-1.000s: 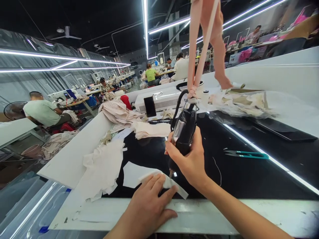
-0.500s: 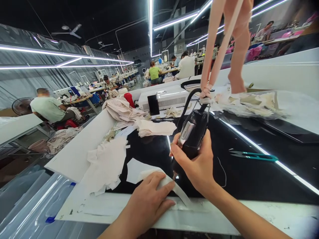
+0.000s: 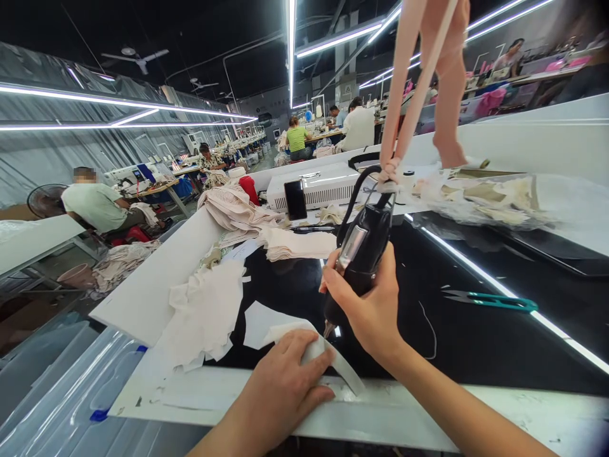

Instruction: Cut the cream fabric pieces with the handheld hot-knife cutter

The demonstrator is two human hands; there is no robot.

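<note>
Cutting step, lower centre: right hand [image 3: 373, 311] fingers clamped round the hanging cutter [image 3: 359, 254], tip at the fabric strip [image 3: 304, 339]. Left hand [image 3: 280, 390] fingers together, flat, pinning the strip. The next move likely calls for a steady tip along the edge, clear of the fingers.

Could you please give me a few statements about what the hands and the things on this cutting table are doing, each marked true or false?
1. The right hand grips the black hand tool with its tip pointing down. True.
2. The left hand is lifted clear of the table. False: it presses flat on the white fabric piece.
3. The green thread snips lie on the dark tabletop, right of the right hand. True.
4. The tool hangs from a metal chain. False: pale fabric straps hold it from above.
5. The phone lies flat on the fabric stack. False: it stands upright against the white machine.
</note>
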